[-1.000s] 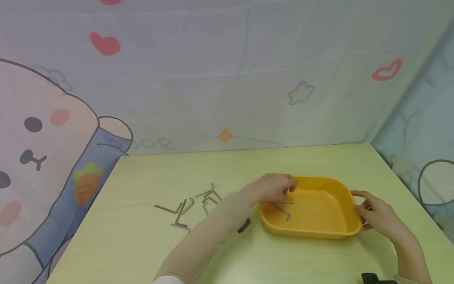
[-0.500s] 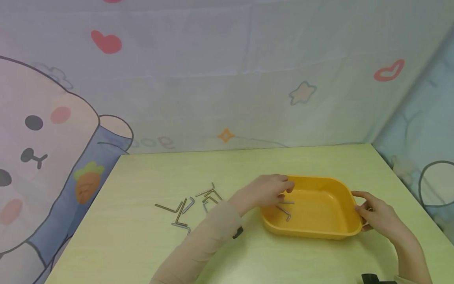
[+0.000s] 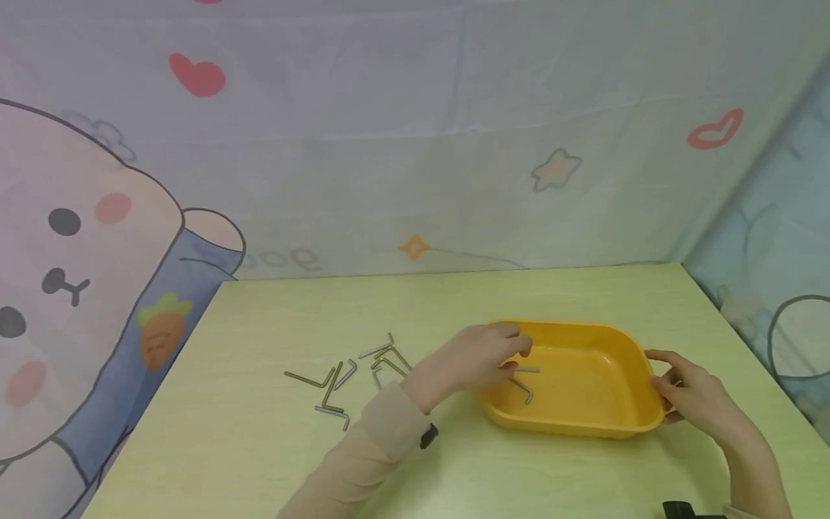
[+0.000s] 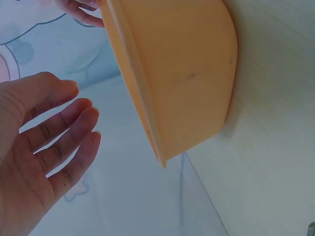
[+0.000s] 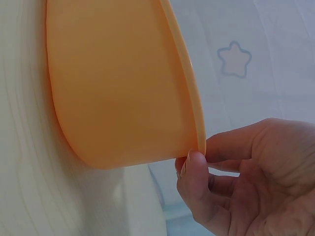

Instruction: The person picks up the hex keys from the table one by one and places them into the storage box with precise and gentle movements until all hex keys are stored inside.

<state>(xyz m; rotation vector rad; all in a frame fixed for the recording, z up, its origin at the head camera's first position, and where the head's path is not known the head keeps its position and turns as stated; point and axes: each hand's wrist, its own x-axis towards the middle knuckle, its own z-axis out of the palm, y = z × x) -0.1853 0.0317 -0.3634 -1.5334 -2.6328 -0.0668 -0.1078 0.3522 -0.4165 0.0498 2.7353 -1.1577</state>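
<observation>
A yellow plastic basin (image 3: 583, 389) stands on the right of the table, with hex keys (image 3: 522, 387) lying in its left part. Over its left rim is my left hand (image 3: 476, 357); in the left wrist view its loosely bent fingers (image 4: 74, 132) hold nothing and stay apart from the basin. My right hand (image 3: 694, 396) pinches the basin's right rim between thumb and fingers, plain in the right wrist view. Several L-shaped hex keys (image 3: 333, 389), some silver and some brass-coloured, lie loose on the table to the left. My left forearm may hide part of this group.
The pale green-yellow table (image 3: 259, 461) ends at a printed cloth backdrop (image 3: 363, 166) behind, and more cloth (image 3: 778, 238) hangs at the right. A dark strap piece (image 3: 429, 436) shows at my left wrist.
My left hand has drawn back leftward from inside the basin to above its left rim, fingers empty. The right hand keeps its hold, and the basin stays in place.
</observation>
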